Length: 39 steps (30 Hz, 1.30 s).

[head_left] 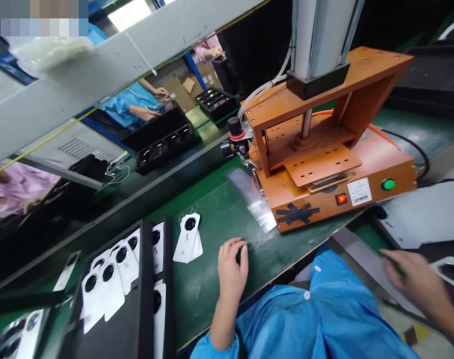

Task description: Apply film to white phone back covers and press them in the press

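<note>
My left hand hovers over or rests on the green tabletop, its fingers loosely curled and the thumb apart, with nothing visible in it. Just left of it, two white phone back covers with round black camera rings lie overlapped on the table. At the far right my right hand is slightly blurred; fingers and thumb reach leftward with a gap between them, and I see nothing held. Beside that hand is a tray with another white back cover. An orange press machine stands beyond both hands.
Black foam trays on the left hold several white covers. A clear plastic sheet lies beside the press. A grey beam crosses the upper left. Behind it, co-workers' hands work over a black tray.
</note>
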Each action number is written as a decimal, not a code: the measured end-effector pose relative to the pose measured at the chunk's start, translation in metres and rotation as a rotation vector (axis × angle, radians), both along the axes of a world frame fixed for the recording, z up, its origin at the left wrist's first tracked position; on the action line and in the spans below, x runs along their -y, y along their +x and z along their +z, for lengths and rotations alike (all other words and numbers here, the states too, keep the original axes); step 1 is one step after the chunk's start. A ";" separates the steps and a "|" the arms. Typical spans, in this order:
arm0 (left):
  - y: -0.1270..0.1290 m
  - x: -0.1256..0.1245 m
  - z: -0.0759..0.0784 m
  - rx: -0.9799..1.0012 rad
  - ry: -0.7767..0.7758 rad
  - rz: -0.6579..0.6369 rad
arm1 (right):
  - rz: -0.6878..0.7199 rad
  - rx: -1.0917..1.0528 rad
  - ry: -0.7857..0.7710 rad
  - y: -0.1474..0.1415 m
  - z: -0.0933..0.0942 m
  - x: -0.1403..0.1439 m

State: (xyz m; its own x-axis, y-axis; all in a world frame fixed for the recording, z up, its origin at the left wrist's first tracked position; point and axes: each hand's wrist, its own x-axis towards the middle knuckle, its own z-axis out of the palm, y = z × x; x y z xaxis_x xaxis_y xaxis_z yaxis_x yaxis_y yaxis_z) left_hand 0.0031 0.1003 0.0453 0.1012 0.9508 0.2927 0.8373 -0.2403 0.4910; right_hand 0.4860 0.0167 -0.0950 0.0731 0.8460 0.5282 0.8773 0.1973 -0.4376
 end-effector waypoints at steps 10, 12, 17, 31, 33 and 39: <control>0.054 -0.115 -0.022 -0.122 -0.048 0.000 | 0.759 0.152 0.212 -0.250 0.077 -0.097; 0.048 -0.120 -0.024 -0.133 -0.050 0.013 | 0.729 0.180 0.213 -0.251 0.077 -0.098; 0.023 -0.117 -0.010 -0.150 -0.041 -0.002 | 0.704 0.117 0.187 -0.244 0.073 -0.096; -0.024 0.017 -0.018 0.014 -0.056 0.042 | 0.735 0.217 0.124 -0.242 0.073 -0.096; -0.032 0.018 -0.017 0.115 0.010 0.118 | 0.737 0.176 0.111 -0.242 0.077 -0.097; -0.057 0.007 -0.015 0.090 0.056 0.101 | 0.786 0.048 -0.031 -0.248 0.102 -0.099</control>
